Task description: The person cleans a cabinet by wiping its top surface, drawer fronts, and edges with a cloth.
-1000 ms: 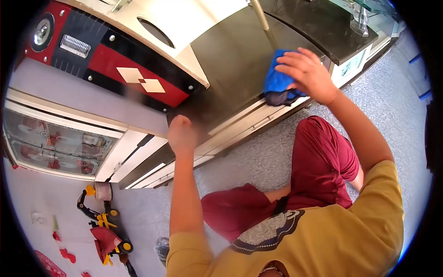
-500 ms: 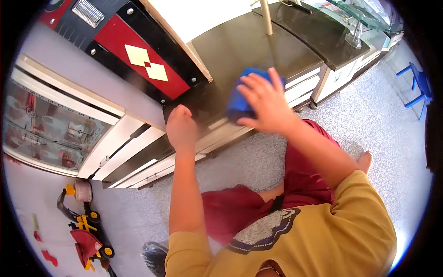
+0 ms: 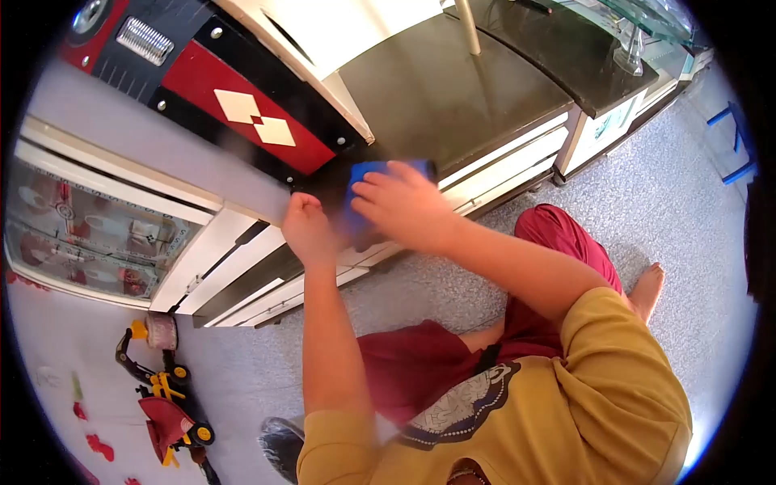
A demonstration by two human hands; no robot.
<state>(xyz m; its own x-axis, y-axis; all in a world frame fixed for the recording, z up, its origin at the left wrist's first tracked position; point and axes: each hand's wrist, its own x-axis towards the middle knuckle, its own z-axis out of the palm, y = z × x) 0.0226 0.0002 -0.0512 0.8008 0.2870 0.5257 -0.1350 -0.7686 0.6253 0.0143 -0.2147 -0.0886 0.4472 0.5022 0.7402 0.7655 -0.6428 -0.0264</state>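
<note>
My right hand (image 3: 402, 202) presses a blue cloth (image 3: 365, 171) onto the dark top of the low cabinet (image 3: 453, 105), its fingers lying over the folded material. The cloth is blurred, and part of it is hidden under the hand. Close to its left, my left hand (image 3: 309, 230) is curled into a fist at the cabinet's front edge. Nothing shows sticking out of that fist. Just beyond both hands stands a black and red panel (image 3: 242, 105) with pale diamond shapes.
White drawers (image 3: 501, 166) run along the cabinet's front. A pale pole (image 3: 467, 28) rises from its top. At left are a glass-fronted cabinet (image 3: 97, 222) and a toy digger (image 3: 170, 396). A blue stool (image 3: 737, 145) stands at far right, and a bare foot (image 3: 647, 291) rests on the speckled floor.
My right hand has slid the blue cloth left and slightly toward me along the cabinet top, closer to my left hand. My left fist has shifted slightly left. The view has shifted a little.
</note>
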